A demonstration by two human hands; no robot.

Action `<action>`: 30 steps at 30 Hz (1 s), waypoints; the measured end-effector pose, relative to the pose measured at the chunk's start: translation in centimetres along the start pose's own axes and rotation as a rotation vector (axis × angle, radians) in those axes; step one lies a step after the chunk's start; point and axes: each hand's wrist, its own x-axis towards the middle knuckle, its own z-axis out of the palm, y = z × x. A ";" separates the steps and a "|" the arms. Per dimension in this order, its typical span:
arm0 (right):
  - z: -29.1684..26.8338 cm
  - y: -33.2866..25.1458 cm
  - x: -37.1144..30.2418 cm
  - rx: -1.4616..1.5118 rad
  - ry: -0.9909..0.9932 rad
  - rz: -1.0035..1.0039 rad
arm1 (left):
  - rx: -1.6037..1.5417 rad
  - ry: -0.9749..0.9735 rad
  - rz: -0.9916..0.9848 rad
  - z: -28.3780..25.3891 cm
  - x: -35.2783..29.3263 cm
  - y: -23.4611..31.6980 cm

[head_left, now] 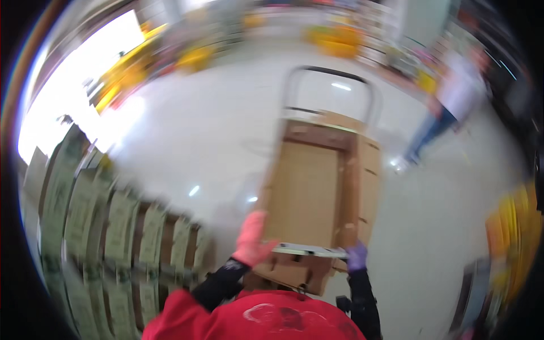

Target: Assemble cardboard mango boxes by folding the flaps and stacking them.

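Observation:
A shallow, open-topped brown cardboard tray [306,195] lies in front of me, its inside bare, with a pale strip along its near edge. My left hand [253,241], in a pinkish-orange glove, grips the near left corner, thumb over the edge and fingers along the side. At the near right corner my right hand [357,256], in a purple glove, is closed on the edge, its fingers partly hidden and blurred. More cardboard shows beneath the tray. Beyond its far end rises the black tubular handle [334,71] of a hand cart.
Stacked cardboard cartons [122,226] stand close on my left. A person [453,93] in a light top walks at the far right. Yellow crates [340,41] sit at the back, and yellow items [513,238] stand at the right. The floor [209,113] is shiny and pale.

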 end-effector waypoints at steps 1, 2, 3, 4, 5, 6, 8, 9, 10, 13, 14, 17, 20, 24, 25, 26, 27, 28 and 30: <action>-3.9 3.5 1.8 -0.584 -0.034 -0.485 | 0.162 -0.058 0.200 -2.8 2.1 3.5; -1.9 1.2 1.9 -0.733 -0.073 -0.573 | 0.337 -0.065 0.241 -5.0 1.4 4.8; 1.8 -3.2 0.8 -0.305 -0.130 0.023 | 0.297 -0.058 0.252 -6.4 0.2 5.2; 4.1 -5.1 0.5 -0.051 -0.149 0.081 | 0.231 -0.063 0.319 -7.4 -0.2 5.8; 5.9 -6.3 -0.1 0.198 -0.135 0.169 | 0.342 -0.300 0.234 -8.6 -0.6 6.6; 7.4 -7.5 -0.3 0.175 -0.209 0.166 | 0.419 -0.541 0.150 -8.9 -0.8 7.3; 10.1 -9.9 -0.7 0.116 -0.185 0.225 | 0.452 -0.650 -0.068 -8.9 -0.9 6.6; 11.9 -10.6 -0.3 0.112 -0.217 0.210 | 0.437 -0.643 -0.195 -9.3 -0.9 5.5; 13.9 -11.3 0.1 0.096 -0.251 0.167 | 0.443 -0.618 -0.212 -10.2 -1.2 3.9; 20.9 -15.0 0.2 0.215 -0.509 0.111 | 0.513 -0.209 0.027 -15.0 -1.5 -0.4; 23.2 -16.9 -0.9 0.304 -0.588 0.099 | 0.550 -0.157 -0.055 -17.7 -0.9 -0.7; 29.3 -18.3 -0.4 0.315 -0.635 -0.166 | 0.846 0.183 0.124 -27.2 1.1 -2.4; 32.4 -17.7 -0.6 0.098 -0.795 -0.318 | 1.109 0.188 -0.009 -38.2 2.1 -0.9; 34.4 -9.9 4.5 0.304 -0.666 0.070 | 1.210 0.264 -0.218 -48.3 -1.2 0.6; 34.1 -7.9 4.3 0.097 -0.594 -0.140 | 1.237 0.279 -0.294 -50.4 -2.6 0.7; 33.3 -6.2 3.9 -0.104 -0.497 -0.346 | 1.292 0.349 -0.332 -52.0 -3.3 -0.7; 33.0 -5.4 3.5 -0.100 -0.496 -0.344 | 1.285 0.396 -0.314 -54.1 -5.0 -2.3; 32.5 -5.3 2.8 -0.206 -0.542 -0.256 | 1.281 0.444 -0.294 -56.3 -6.9 -3.2; 31.9 -5.0 1.4 -0.295 -0.558 -0.164 | 1.327 0.426 -0.431 -60.7 -8.7 -4.2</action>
